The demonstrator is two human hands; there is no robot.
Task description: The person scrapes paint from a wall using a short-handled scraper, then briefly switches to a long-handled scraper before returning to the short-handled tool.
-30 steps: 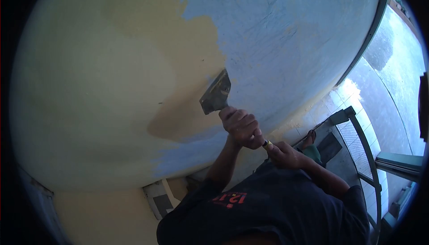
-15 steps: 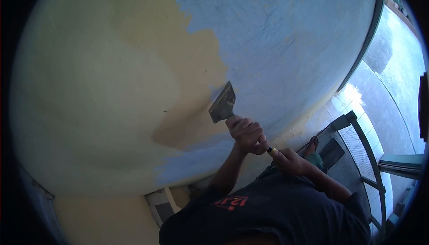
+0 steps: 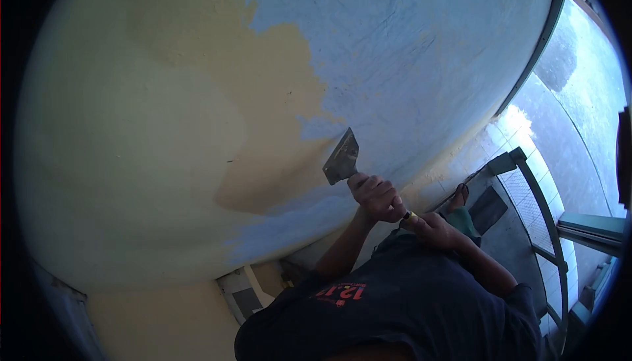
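A wide-bladed scraper (image 3: 342, 159) with a long handle is held in both my hands, its blade up against or very close to the wall (image 3: 276, 117). My left hand (image 3: 377, 198) is wrapped round the handle just below the blade. Farther down, my right hand (image 3: 431, 231) grips the handle's lower part, near a yellow band. The wall is yellow-beige on the left and blue on the right, with a ragged border between. The blade lies near that border, and a shadow falls on the wall to its left. Exact blade contact is hard to tell.
A metal frame with a mesh panel (image 3: 526, 206) stands at the right, beside tiled floor. My sandalled foot (image 3: 461, 195) shows below. A dark strip (image 3: 541, 48) edges the wall, with paved ground (image 3: 592, 117) beyond. A pale, boxy object (image 3: 243, 293) is at the lower left.
The scraper and both hands have moved right and slightly down in the view. Blue now shows on the wall just above and left of the blade. The view has shifted slightly.
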